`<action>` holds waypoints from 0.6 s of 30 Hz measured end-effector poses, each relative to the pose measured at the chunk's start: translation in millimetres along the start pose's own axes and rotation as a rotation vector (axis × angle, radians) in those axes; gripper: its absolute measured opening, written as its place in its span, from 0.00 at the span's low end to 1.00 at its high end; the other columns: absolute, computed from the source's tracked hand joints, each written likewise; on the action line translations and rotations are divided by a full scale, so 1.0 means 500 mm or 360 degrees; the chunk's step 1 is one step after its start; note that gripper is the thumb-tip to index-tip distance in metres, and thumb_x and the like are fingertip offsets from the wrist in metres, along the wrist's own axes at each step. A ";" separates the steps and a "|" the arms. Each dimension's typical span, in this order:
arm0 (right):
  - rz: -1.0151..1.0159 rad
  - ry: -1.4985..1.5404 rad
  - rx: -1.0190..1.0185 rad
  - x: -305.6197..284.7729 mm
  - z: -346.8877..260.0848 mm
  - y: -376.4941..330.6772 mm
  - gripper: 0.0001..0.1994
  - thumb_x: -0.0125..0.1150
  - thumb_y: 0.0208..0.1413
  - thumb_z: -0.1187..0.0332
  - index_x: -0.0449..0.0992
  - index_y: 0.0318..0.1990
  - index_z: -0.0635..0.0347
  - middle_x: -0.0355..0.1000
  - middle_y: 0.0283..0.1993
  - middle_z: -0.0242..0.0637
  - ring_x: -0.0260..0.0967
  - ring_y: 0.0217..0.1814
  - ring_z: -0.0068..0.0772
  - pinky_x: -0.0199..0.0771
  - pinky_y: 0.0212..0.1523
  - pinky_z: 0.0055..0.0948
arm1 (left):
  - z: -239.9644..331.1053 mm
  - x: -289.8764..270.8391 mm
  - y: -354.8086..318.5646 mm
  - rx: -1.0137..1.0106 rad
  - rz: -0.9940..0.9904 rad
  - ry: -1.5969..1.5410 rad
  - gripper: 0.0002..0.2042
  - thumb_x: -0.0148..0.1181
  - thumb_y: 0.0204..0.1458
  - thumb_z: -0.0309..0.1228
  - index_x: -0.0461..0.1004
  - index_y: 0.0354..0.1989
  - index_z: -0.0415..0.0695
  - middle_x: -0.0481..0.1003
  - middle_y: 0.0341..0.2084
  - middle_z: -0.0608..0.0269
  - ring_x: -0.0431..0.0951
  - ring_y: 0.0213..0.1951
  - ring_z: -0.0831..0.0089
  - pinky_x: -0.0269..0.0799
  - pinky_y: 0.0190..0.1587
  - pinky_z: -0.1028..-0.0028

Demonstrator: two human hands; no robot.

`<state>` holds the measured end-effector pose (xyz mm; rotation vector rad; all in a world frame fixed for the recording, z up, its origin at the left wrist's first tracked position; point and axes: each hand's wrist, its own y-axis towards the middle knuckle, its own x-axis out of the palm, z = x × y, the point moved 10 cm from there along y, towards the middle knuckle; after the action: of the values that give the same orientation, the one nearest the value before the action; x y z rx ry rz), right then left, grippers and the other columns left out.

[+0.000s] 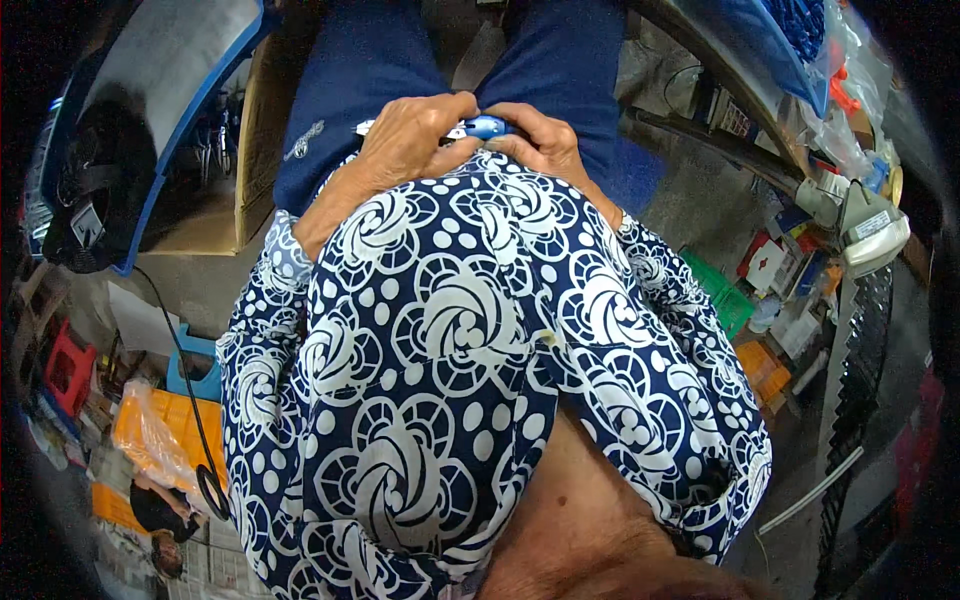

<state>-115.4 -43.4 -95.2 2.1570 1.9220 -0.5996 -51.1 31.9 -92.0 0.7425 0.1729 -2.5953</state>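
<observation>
In front of my lap, both hands are closed around a slim white-and-blue pen-like object (487, 127). My left hand (415, 137) wraps around its middle, and a pale pointed end sticks out past the knuckles. The fingers of my right hand (540, 138) curl against the blue end and press it between thumb and fingers. Between the two hands a bit of the shiny blue and white body shows; the rest is covered by my fingers. Dark blue trousers (375, 55) lie just beyond the hands.
A blue-edged bin (178, 150) and a cardboard box (246, 190) stand left of my legs. Another blue bin (765, 45) with blue pieces is at the upper right, above a grey machine part (868, 230). Stools, orange crates (190, 425) and another person (160, 510) appear lower left.
</observation>
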 end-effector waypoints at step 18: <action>0.0043 0.0098 0.0039 0.001 0.022 -0.003 0.12 0.60 0.46 0.68 0.72 0.38 0.63 0.73 0.30 0.41 0.73 0.31 0.29 0.71 0.30 0.23 | -0.003 0.004 -0.001 0.0004 -0.0024 -0.0101 0.08 0.59 0.42 0.30 0.71 0.29 0.40 0.73 0.19 0.51 0.75 0.21 0.60 0.68 0.25 0.67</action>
<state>-118.6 -47.0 -105.3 2.2380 1.9223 -0.5617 -52.1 31.9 -94.4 0.6614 0.1571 -2.6300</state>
